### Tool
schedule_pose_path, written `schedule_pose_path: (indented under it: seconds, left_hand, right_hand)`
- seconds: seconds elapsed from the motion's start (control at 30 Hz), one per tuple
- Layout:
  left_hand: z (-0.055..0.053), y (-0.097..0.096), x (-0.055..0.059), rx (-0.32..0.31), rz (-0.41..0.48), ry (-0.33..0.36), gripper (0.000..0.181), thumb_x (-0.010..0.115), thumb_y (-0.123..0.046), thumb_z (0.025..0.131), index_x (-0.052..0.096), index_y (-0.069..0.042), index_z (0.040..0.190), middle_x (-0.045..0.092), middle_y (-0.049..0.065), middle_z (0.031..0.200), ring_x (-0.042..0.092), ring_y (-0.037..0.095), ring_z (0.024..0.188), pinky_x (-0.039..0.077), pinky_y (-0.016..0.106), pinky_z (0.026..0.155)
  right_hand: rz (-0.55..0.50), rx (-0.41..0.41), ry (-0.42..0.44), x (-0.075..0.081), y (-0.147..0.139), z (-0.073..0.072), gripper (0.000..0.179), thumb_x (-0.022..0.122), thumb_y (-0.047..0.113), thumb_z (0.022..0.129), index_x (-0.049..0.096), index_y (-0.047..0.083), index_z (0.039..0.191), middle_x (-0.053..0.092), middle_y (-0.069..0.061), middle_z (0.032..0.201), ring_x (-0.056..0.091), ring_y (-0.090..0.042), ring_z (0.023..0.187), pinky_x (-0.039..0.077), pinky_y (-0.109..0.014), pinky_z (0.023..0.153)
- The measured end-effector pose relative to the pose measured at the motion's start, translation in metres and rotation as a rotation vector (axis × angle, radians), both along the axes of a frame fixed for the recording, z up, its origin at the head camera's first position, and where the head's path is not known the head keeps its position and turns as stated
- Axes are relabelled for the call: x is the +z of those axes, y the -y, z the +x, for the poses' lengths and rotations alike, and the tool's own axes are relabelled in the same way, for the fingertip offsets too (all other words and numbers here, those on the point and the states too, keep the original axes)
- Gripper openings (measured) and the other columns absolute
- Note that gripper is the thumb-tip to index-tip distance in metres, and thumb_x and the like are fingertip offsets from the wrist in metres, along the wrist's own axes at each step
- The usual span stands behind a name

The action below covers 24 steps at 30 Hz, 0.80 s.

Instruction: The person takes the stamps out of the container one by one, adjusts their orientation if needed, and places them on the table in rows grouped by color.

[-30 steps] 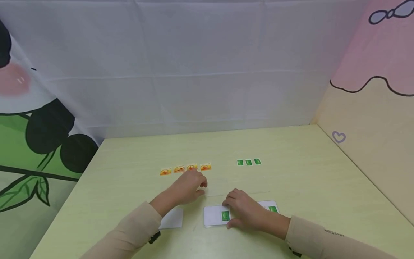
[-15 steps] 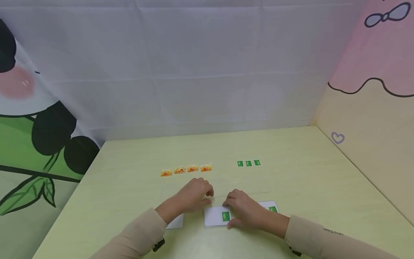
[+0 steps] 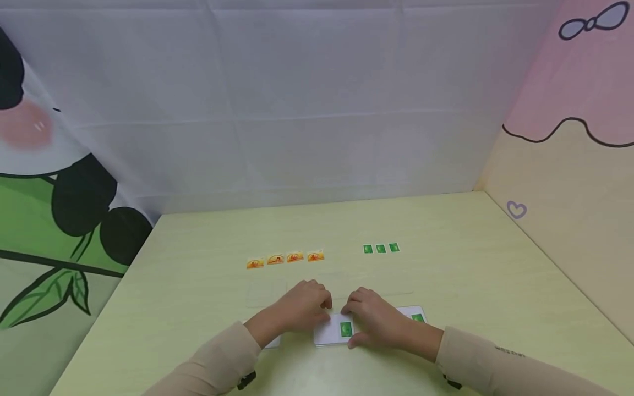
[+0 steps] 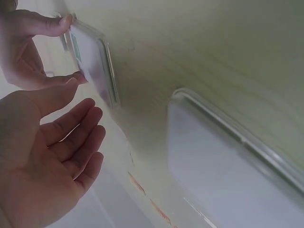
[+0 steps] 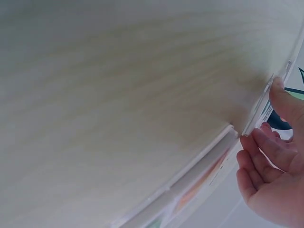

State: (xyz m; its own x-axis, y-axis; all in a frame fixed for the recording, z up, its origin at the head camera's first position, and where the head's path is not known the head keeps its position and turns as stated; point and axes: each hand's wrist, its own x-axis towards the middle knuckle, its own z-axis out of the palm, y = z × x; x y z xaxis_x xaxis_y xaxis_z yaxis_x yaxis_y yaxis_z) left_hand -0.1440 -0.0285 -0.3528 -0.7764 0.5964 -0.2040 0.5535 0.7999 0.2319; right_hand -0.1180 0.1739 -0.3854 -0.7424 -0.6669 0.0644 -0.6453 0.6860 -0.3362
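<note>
A flat white case (image 3: 327, 332) with a clear rim and a green picture piece (image 3: 346, 329) at its right end lies on the table. My right hand (image 3: 378, 322) holds it by its long edges, thumb at the near side and fingertips at the far side. My left hand (image 3: 302, 306) hovers at the case's far left corner, fingers loosely bent and holding nothing; in the left wrist view its palm (image 4: 52, 156) shows bare. Whether its thumb touches the case cannot be told. A second white case (image 4: 223, 161) lies to the left, mostly hidden under my left forearm in the head view.
Another white case (image 3: 407, 311) with a green piece lies partly behind my right hand. Farther back are a row of several orange picture pieces (image 3: 295, 257) and three green pieces (image 3: 381, 248). Faint clear sheets (image 3: 266, 292) lie on the table. A white cloth (image 3: 317, 110) hangs behind.
My left hand has drawn back from the orange pieces, moving right and nearer, to the held case. My right hand has stayed in place on the case.
</note>
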Motion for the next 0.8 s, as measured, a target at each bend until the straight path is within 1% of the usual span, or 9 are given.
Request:
schedule_pose_path:
  seconds: [0.1, 0.33, 0.53, 0.8]
  left_hand:
    - [0.001, -0.001, -0.003, -0.005, -0.013, 0.011, 0.014, 0.069, -0.025, 0.086, 0.071, -0.016, 0.098, 0.063, -0.008, 0.085, 0.047, 0.008, 0.081, 0.042, 0.028, 0.085]
    - [0.004, -0.002, -0.005, -0.059, -0.025, -0.022, 0.015, 0.069, -0.026, 0.086, 0.071, -0.015, 0.096, 0.063, -0.008, 0.083, 0.047, 0.007, 0.079, 0.042, 0.026, 0.081]
    - [0.006, -0.004, -0.006, -0.07, -0.034, -0.038, 0.016, 0.07, -0.026, 0.086, 0.071, -0.015, 0.096, 0.065, -0.006, 0.086, 0.048, 0.008, 0.079, 0.042, 0.026, 0.08]
    - [0.008, -0.008, -0.012, -0.075, -0.034, -0.086, 0.018, 0.07, -0.028, 0.084, 0.071, -0.013, 0.094, 0.064, -0.005, 0.083, 0.049, 0.009, 0.078, 0.042, 0.026, 0.077]
  right_hand:
    - [0.002, -0.003, -0.001, 0.0, 0.0, 0.0, 0.051, 0.082, 0.041, 0.072, 0.068, 0.009, 0.111, 0.064, 0.003, 0.105, 0.051, -0.01, 0.099, 0.046, -0.029, 0.091]
    - [0.002, 0.0, -0.009, -0.002, 0.001, 0.0, 0.052, 0.082, 0.041, 0.072, 0.068, 0.009, 0.11, 0.063, 0.003, 0.104, 0.051, -0.01, 0.099, 0.046, -0.029, 0.091]
    - [0.0, 0.004, -0.024, -0.002, 0.001, -0.001, 0.052, 0.083, 0.041, 0.071, 0.069, 0.009, 0.109, 0.064, 0.003, 0.102, 0.051, -0.01, 0.097, 0.046, -0.029, 0.091]
    - [-0.004, 0.001, -0.014, 0.0, 0.002, 0.0, 0.052, 0.083, 0.041, 0.071, 0.068, 0.009, 0.109, 0.064, 0.003, 0.101, 0.051, -0.01, 0.097, 0.046, -0.029, 0.091]
